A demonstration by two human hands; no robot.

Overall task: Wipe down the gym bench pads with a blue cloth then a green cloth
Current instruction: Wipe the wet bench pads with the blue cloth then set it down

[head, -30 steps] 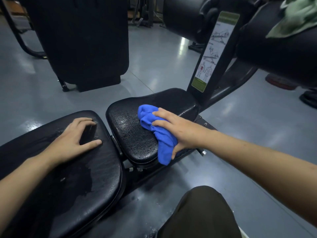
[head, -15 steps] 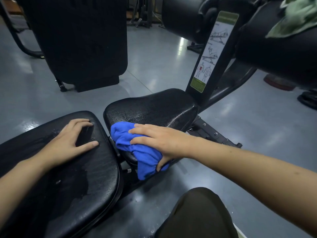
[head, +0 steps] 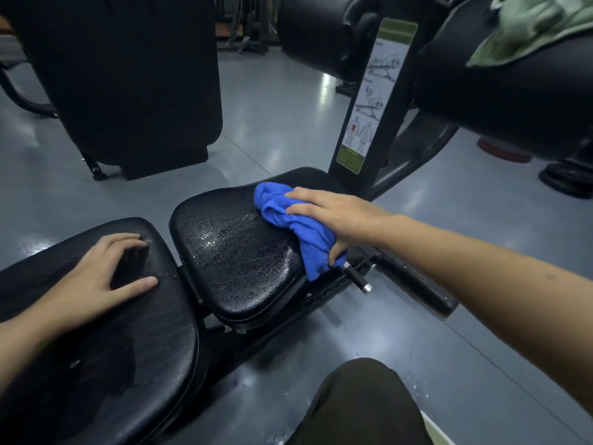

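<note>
A bunched blue cloth [head: 290, 224] lies on the far right part of the small black seat pad [head: 234, 252], whose surface glistens wet. My right hand [head: 333, 216] presses flat on the cloth and grips it, thumb curled under its hanging end. My left hand [head: 96, 279] rests on the larger back pad [head: 122, 348] at the left, fingers spread, with a small dark object under the palm. A green cloth [head: 529, 27] is draped over a black roller pad [head: 513, 97] at the top right.
An upright post with an instruction sticker [head: 372, 97] rises behind the seat. A metal adjustment pin [head: 357, 279] sticks out below the cloth. Another black padded machine [head: 128, 81] stands at the far left. My knee [head: 359, 406] is at the bottom, over grey floor.
My right hand has swept the blue cloth from the seat pad's near left edge back up to its far right side. My left hand has stayed on the back pad.
</note>
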